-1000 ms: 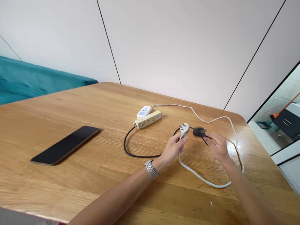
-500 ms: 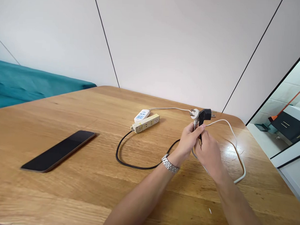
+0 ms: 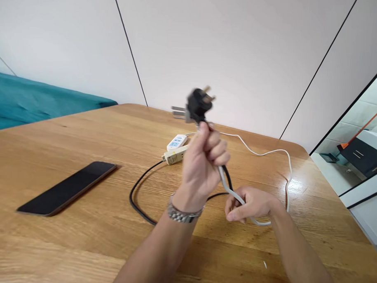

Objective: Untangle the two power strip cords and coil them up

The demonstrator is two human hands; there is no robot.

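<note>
Raised above the table, my left hand (image 3: 204, 162) is closed round the plug ends of two cords. The black plug (image 3: 198, 104), slightly blurred, points its prongs up and right; the white plug (image 3: 188, 116) is mostly hidden behind it, prongs to the left. From my fist the white cord (image 3: 225, 186) and the black cord (image 3: 228, 178) run down side by side to my right hand (image 3: 249, 204), whose fingers are curled around them low over the table. Behind my left hand lie a cream power strip (image 3: 174, 156) and a white power strip (image 3: 177, 142).
A dark tablet (image 3: 69, 189) lies on the wooden table (image 3: 64, 252) at the left. The black cord's loop and the white cord's loop spread across the tabletop. A small white scrap (image 3: 265, 264) lies near the front. A teal sofa (image 3: 47, 101) stands beyond the left edge.
My left hand has carried both plugs up and to the left. My right hand has moved down along the cords, away from the plugs. The white cord's loop has been drawn in.
</note>
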